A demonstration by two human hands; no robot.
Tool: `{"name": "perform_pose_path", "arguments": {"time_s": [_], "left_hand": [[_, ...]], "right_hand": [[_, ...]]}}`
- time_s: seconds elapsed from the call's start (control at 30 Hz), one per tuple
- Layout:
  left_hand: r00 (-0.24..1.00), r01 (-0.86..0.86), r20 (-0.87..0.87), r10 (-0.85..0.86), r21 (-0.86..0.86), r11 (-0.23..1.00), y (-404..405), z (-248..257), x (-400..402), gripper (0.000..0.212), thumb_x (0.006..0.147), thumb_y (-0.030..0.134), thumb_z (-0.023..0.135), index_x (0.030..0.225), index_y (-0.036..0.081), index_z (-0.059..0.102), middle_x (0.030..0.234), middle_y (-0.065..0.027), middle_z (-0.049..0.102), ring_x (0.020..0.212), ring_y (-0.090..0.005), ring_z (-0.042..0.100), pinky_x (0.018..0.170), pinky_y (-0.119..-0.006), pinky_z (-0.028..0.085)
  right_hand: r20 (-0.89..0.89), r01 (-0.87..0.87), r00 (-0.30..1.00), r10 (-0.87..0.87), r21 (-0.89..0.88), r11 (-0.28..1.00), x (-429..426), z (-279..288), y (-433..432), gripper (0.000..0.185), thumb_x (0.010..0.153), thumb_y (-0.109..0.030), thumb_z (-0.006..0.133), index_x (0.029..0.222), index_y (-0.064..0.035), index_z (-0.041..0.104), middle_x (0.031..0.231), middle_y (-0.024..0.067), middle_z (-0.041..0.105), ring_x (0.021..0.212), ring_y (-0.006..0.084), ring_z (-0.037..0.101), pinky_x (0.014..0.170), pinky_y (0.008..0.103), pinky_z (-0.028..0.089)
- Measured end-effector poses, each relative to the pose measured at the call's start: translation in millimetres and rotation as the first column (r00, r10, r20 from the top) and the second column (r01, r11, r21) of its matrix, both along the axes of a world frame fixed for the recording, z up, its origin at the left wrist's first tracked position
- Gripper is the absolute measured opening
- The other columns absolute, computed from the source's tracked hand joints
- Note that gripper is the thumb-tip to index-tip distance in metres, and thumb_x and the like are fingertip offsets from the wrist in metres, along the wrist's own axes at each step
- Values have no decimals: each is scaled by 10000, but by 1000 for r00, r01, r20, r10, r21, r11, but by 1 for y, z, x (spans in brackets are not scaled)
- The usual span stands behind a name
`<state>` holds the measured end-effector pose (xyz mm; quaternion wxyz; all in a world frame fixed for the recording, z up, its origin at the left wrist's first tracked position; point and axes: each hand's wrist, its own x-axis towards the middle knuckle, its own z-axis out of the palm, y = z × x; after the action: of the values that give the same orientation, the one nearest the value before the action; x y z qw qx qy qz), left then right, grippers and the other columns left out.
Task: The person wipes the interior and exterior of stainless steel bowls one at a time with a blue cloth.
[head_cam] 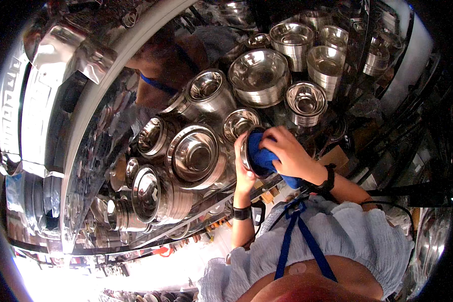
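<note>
My left hand (245, 178) grips a stainless steel bowl (244, 154) by its rim and outer side, with the bowl tilted on edge. Bunched in my right hand (292, 153) is a blue cloth (261, 157), pressed against the bowl's open side. The cloth covers most of the bowl's inside, and a loose end hangs below my right palm. Just beyond the held bowl stands a small steel bowl (241, 124). To the left of my hands is a large stack of wide-rimmed steel bowls (194, 156).
More stacked steel bowls surround this spot, including a broad stack (260, 75), a small stack (306, 102) and a leaning stack (149, 196). A shiny dark panel (166, 71) rises at the left. A cardboard piece (332, 158) lies near my right forearm.
</note>
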<state>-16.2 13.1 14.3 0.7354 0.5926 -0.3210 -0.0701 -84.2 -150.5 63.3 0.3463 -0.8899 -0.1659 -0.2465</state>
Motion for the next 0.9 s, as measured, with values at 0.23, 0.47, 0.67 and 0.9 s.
{"name": "perform_pose_path", "arguments": {"time_s": [0.23, 0.47, 0.67, 0.9], "left_hand": [[945, 99, -281, -168, -246, 964, 12, -63, 10, 1220, 635, 855, 579, 1472, 42, 220, 1436, -144, 366, 1310, -255, 406, 1110, -423, 324], [951, 11, -304, -49, -127, 992, -14, -13, -15, 1251, 604, 871, 593, 1473, 62, 198, 1422, -143, 368, 1311, -265, 412, 1104, -418, 333], [967, 39, -240, -82, -179, 983, 8, -55, 3, 1243, 623, 864, 586, 1480, 54, 192, 1423, -126, 362, 1321, -268, 394, 1116, -421, 310], [985, 81, -141, -96, -103, 991, 7, -35, 0, 1147, 714, 820, 542, 1455, -2, 243, 1419, -138, 346, 1317, -270, 380, 1108, -406, 291]], "right_hand": [[280, 51, 938, -205, 473, 880, 2, 5, 5, 451, 592, 97, 544, 1025, -27, 528, 1092, 177, 508, 1010, 389, 523, 895, 443, 438], [152, 70, 981, -124, 320, 945, 6, 1, 19, 573, 594, 92, 592, 1140, -27, 467, 1178, 208, 455, 1101, 423, 477, 969, 478, 404], [95, -148, 987, 130, 213, 966, 4, 1, 19, 586, 636, 20, 673, 1179, -31, 458, 1198, 205, 453, 1100, 413, 486, 954, 461, 420], [20, -298, 954, 298, 61, 953, 4, 10, 4, 443, 668, -4, 674, 1100, -63, 593, 1116, 154, 519, 1034, 373, 524, 909, 446, 453]]}}
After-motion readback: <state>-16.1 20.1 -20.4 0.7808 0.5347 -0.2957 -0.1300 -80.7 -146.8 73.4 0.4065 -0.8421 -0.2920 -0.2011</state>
